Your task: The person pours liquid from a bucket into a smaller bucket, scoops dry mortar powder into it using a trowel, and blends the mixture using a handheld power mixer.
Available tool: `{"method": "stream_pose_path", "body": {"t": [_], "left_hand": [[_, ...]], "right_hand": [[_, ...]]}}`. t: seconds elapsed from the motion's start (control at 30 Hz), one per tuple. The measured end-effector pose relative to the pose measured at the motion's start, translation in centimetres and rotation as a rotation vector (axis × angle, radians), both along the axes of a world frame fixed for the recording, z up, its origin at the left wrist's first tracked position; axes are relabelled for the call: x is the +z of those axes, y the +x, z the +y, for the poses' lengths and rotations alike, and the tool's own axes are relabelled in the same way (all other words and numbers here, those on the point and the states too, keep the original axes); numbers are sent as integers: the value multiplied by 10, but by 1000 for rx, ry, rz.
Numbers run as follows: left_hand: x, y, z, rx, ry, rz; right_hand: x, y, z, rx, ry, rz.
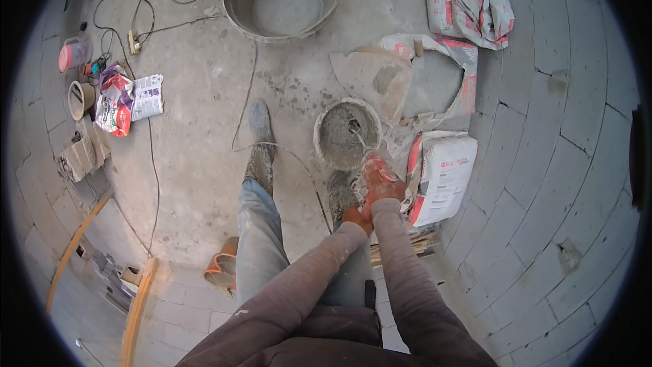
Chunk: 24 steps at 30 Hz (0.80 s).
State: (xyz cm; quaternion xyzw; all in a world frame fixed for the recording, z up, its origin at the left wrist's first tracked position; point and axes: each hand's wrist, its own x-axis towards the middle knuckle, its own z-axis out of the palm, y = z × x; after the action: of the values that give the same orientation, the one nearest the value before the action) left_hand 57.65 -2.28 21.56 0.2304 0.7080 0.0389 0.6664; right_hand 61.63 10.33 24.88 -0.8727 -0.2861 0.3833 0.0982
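A red, mortar-smeared electric drill (377, 165) is held in both hands over a bucket (316, 137) between my boots and the bags. My right hand (384, 189) wraps round the drill's upper part, and my left hand (357, 219) grips its lower end, closer to my body. From the drill a metal mixing shaft (360, 138) slants down into wet grey mortar (337, 141). The paddle end is sunk in the mortar and hidden. My right boot stands against the bucket's near side.
A large tub (231, 0) stands ahead. On the right lie an upright-printed mortar bag (445, 175), a torn open bag (468, 88) and crumpled bags (483, 15) along the block wall. A cable (246, 98) crosses the floor past my left boot. An orange bucket (226, 261) lies behind.
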Motion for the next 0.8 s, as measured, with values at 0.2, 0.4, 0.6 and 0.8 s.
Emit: {"method": "stream_pose_path", "body": {"t": [0.2, 0.4, 0.6, 0.8], "left_hand": [[-12, -8, -62, -98, 96, -23], [0, -42, -21, -71, -25, -117], [-12, -30, 5, 53, -24, -113], [-15, -19, -9, -121, -43, -39]], "right_hand": [[14, -20, -26, 24, -116, -76], [-12, -26, -24, 17, -80, 12], [-5, -24, 6, -2, -28, -15], [-5, -10, -4, -27, 30, 22]]}}
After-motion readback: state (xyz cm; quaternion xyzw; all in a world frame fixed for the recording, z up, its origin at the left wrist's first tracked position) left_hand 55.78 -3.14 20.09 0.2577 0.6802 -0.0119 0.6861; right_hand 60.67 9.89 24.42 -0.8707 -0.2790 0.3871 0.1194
